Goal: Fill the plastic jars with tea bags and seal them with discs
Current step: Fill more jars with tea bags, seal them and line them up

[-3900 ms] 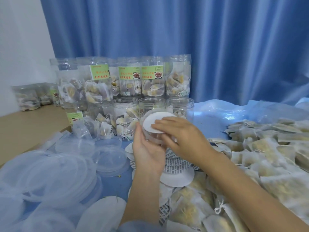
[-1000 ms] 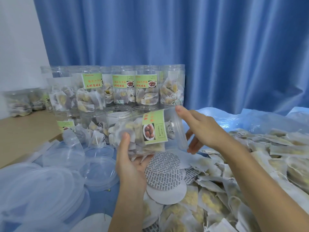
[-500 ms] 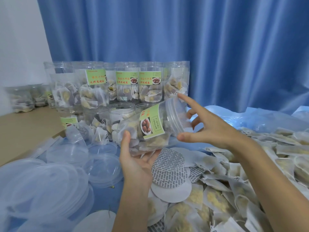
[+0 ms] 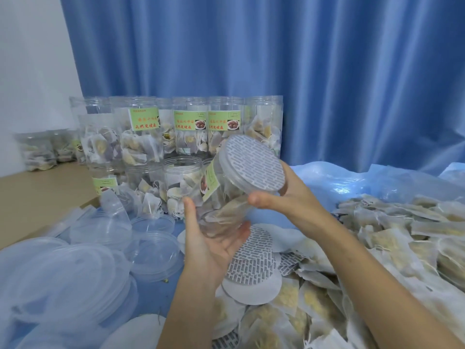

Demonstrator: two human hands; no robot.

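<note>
Nearest the camera, at the bottom edge, loose tea bags (image 4: pixel 312 303) lie heaped on the surface and spread away to the right, with a small stack of printed sealing discs (image 4: pixel 254 263) resting among them. To the left, clear plastic lids (image 4: pixel 63 268) are piled on the blue sheet (image 4: pixel 352 182) that covers the surface.

Just above the disc stack, the left hand (image 4: pixel 214 248) cradles the base of a filled jar (image 4: pixel 226 197) from underneath, thumb up along the near wall and fingers loosely curled round the bottom. The jar is tilted, its mouth turned up and towards the camera, held in the air over the discs. A disc (image 4: pixel 251 165) already covers that mouth. The right hand (image 4: pixel 289 195) grips the jar's neck from the right, thumb across the near side just under the rim, fingers wrapped behind where they are mostly hidden.

This looks like the sealing step, close to finished for this jar: the disc sits flat as far as can be told. The next move probably calls for setting the jar upright with the others without dislodging the disc.

Farther back stand rows of filled jars (image 4: pixel 191 132), some stacked, in front of a blue curtain (image 4: pixel 327 71).
</note>
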